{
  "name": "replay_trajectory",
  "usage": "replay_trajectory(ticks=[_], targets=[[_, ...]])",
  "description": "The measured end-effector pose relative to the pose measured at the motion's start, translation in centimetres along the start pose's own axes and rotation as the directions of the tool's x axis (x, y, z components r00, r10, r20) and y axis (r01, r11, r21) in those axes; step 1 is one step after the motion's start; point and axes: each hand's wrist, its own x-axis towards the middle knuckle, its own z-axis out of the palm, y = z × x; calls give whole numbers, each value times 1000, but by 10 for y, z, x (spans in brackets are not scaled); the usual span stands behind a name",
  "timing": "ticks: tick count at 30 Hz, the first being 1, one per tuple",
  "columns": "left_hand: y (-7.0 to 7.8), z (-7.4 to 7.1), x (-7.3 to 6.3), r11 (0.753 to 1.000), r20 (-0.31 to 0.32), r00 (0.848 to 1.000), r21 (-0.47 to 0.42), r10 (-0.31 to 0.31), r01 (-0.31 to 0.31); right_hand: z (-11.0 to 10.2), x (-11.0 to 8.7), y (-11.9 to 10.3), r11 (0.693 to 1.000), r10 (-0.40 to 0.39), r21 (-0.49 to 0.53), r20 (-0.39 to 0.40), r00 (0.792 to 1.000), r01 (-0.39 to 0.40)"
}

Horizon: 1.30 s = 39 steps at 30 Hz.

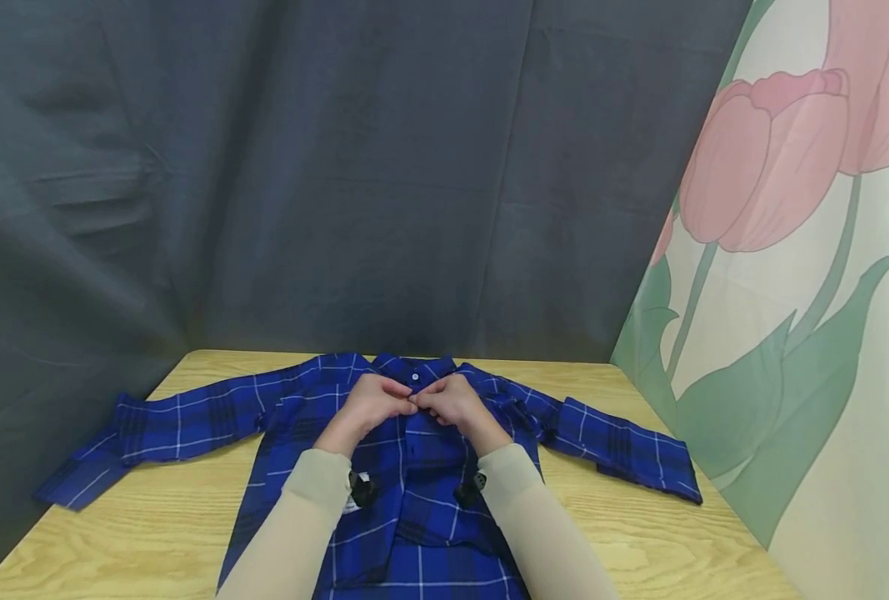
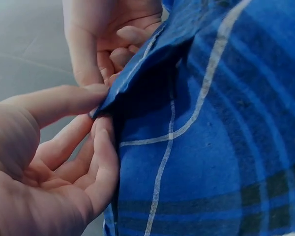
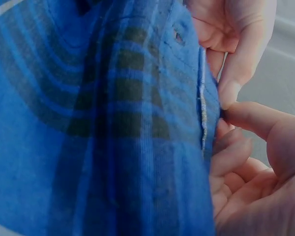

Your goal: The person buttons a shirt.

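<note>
A blue plaid shirt [image 1: 369, 500] lies front side up with both sleeves spread. Just below its collar, my left hand [image 1: 373, 402] and right hand [image 1: 453, 402] meet at the front opening. In the left wrist view, the left hand [image 2: 54, 152] pinches the placket edge between thumb and fingers. The right hand [image 3: 265, 162] likewise pinches the cloth edge in the right wrist view, its thumb tip close to the other thumb. A buttonhole [image 3: 178, 35] shows in the placket there. One white button [image 1: 415, 377] is visible at the collar. Whatever lies between the fingertips is hidden.
The shirt rests on a light wooden table [image 1: 609, 546]. Its left sleeve in view [image 1: 189, 425] runs past the table edge area toward a dark curtain [image 1: 354, 183]. On the right hangs a cloth with printed tulips [image 1: 759, 167]. The forearms cover part of the shirt.
</note>
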Motion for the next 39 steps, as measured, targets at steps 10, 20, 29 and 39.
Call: replay_trajectory(ticks=[10, 20, 29, 39], targets=[[9, 11, -1, 984, -135, 989, 177, 59, -35, 4, 0, -1, 996, 34, 85, -10, 999, -33], [10, 11, -2, 983, -177, 979, 166, 104, -75, 3, 1, 0, 995, 28, 94, -19, 999, -26], [14, 10, -4, 983, -168, 979, 161, 113, -86, -2, 4, 1, 976, 46, 209, 47, 998, -55], [16, 10, -5, 975, -189, 980, 223, 55, -12, 1, 2, -1, 952, 82, 294, 7, 997, -80]])
